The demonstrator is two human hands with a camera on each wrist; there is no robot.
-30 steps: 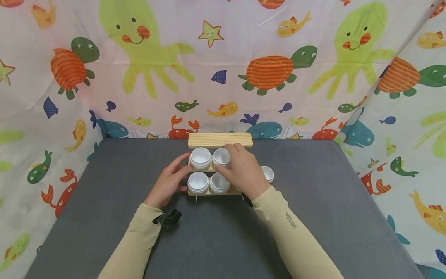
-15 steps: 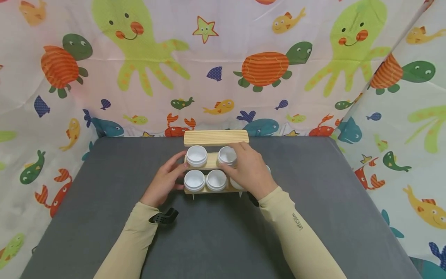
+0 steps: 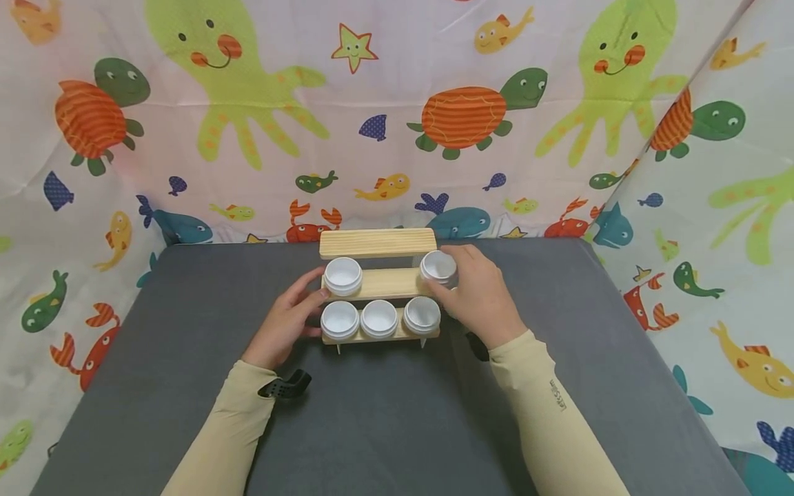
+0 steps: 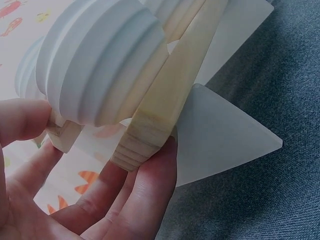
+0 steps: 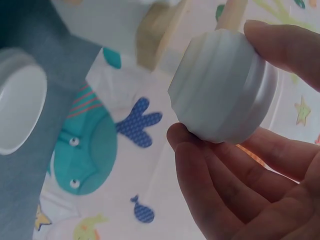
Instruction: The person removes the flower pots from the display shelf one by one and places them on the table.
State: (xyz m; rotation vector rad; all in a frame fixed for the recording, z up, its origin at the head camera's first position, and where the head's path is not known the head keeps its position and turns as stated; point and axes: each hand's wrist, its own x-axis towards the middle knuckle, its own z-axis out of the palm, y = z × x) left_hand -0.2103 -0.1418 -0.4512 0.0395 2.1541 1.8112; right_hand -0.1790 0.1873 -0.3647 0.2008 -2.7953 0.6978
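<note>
A wooden tiered stand (image 3: 387, 284) with three shelves and translucent side supports (image 4: 225, 137) stands at the table's back. My left hand (image 3: 282, 327) grips its left end; in the left wrist view, fingers and thumb lie around the shelf ends. My right hand (image 3: 482, 296) pinches a small white ribbed cup (image 5: 225, 87) between thumb and fingers, lifted at the right end of the middle shelf. One white cup (image 3: 343, 275) sits at the left of that shelf. Along the lowest shelf are a left cup (image 3: 340, 319), a middle cup (image 3: 379, 319) and a right cup (image 3: 422, 315).
The top shelf (image 3: 378, 243) is bare wood. Another white cup (image 5: 20, 102) rests on the grey table (image 3: 372, 420) beside the stand, mostly hidden behind my right hand in the head view. A sea-animal curtain (image 3: 384, 89) hangs behind and along both sides.
My right hand has carried the cup rightward from the middle of the middle shelf to its right end, uncovering bare wood and the lowest right cup. My left hand keeps its hold on the stand.
</note>
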